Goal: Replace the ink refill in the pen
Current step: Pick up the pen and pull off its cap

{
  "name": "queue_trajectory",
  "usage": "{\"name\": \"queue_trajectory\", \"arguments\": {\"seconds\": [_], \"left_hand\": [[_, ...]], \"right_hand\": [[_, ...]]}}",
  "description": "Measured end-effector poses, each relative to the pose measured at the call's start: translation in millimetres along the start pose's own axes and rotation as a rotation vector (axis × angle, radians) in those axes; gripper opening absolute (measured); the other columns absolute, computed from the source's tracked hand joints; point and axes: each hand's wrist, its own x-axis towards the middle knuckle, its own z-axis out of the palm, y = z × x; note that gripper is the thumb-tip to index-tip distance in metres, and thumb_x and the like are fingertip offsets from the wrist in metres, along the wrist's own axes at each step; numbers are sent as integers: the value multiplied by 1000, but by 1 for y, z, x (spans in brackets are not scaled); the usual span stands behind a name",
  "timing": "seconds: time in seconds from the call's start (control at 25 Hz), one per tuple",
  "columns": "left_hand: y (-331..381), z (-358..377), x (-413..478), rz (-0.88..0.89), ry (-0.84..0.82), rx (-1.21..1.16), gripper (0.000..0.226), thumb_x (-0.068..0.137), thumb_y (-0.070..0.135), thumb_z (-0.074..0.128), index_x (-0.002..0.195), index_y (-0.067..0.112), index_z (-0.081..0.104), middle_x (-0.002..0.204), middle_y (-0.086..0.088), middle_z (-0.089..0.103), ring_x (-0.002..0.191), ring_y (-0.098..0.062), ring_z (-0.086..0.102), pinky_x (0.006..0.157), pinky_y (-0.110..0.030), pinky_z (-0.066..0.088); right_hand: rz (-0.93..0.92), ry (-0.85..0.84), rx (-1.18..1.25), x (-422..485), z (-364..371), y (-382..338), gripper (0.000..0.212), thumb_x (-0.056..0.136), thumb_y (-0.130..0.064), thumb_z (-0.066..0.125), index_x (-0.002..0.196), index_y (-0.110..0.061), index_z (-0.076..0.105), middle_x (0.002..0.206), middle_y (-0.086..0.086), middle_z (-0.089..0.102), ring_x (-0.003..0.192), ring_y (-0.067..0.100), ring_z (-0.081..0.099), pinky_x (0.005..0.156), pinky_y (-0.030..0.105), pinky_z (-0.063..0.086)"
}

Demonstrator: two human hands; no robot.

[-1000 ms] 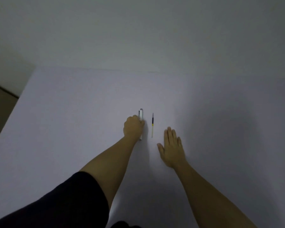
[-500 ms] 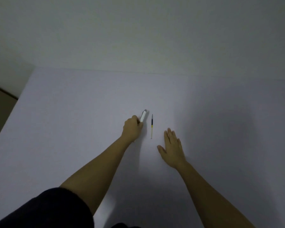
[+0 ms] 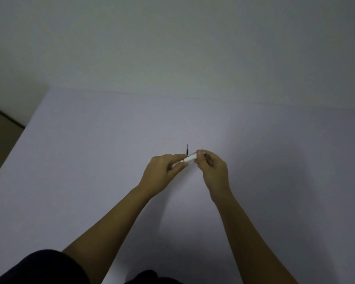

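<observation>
A white pen (image 3: 190, 158) is held above the table between both hands, slanting up to the right. My left hand (image 3: 162, 173) pinches its lower left end. My right hand (image 3: 212, 170) grips its upper right end with the fingertips. A thin ink refill (image 3: 187, 149) with a dark upper part lies on the white table (image 3: 90, 171) just behind the hands; its lower part is hidden by the pen and fingers.
The table's left edge (image 3: 12, 148) runs diagonally, with brown floor beyond it. A plain wall (image 3: 172, 48) rises behind the table's far edge. A dark sleeve (image 3: 41, 267) covers my left upper arm at the bottom.
My left hand has lifted the pen off the table and brought it to the right. My right hand has risen from lying flat on the table and taken the pen's other end.
</observation>
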Motion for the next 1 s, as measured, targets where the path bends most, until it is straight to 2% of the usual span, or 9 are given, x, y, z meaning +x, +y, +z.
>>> {"name": "queue_trajectory", "arguments": {"seconds": [0.12,0.24,0.36,0.44,0.52,0.6,0.68,0.84,1.0], "left_hand": [[0,2,-5,22,91,69,29,88,36,56,116,30,63,62,9,54,55,-7,47,51,-24,36],[-2,5,-6,5,113,45,30,86,41,57,116,37,61,57,11,50,53,-6,46,49,-20,32],[-7,5,-5,-40,38,69,41,84,47,57,123,34,56,65,11,53,58,-6,47,53,-21,35],[-14,4,-8,-106,-15,62,48,85,44,58,130,28,50,78,9,60,67,-9,52,61,-23,40],[-21,5,-15,-181,-28,-10,44,89,38,56,130,25,49,85,7,64,71,-10,57,66,-20,43],[-25,5,-20,-217,-5,-72,22,89,33,54,109,26,58,77,8,64,62,-4,56,57,-13,41],[-24,5,-21,-201,30,-84,4,88,30,54,87,28,57,68,12,60,56,-2,52,50,-11,39],[-20,7,-20,-155,71,-38,6,88,26,57,88,25,63,77,16,56,69,-3,55,61,-8,38],[-20,7,-24,-156,68,-49,8,88,25,58,91,23,65,77,16,56,70,-6,56,63,-10,39]], "right_hand": [[-24,-32,45,-2,-3,-5,15,91,-18,58,84,-27,68,87,-4,72,89,16,69,88,31,53],[-17,-57,64,1,-7,-2,14,90,-18,60,86,-27,70,86,-6,73,85,10,70,83,23,55],[27,-55,135,9,-15,11,11,89,-19,60,91,-22,70,90,-3,73,84,7,70,77,16,55],[110,63,195,20,-23,27,10,89,-17,61,93,-17,71,89,2,71,82,9,66,74,16,52],[194,161,93,28,-34,48,18,88,-15,62,102,-6,68,91,7,68,81,13,62,73,18,49],[248,172,-131,29,-42,70,24,86,-16,64,107,-4,62,93,7,66,79,15,61,62,9,46],[236,156,-339,28,-45,86,17,85,-16,66,99,-8,63,90,8,67,76,18,60,52,6,41],[213,158,-468,31,-43,100,17,83,-13,66,96,-2,66,94,15,69,81,22,61,70,21,41],[159,158,-577,34,-39,105,20,85,-13,65,97,2,67,97,20,69,90,31,64,74,27,45]]}}
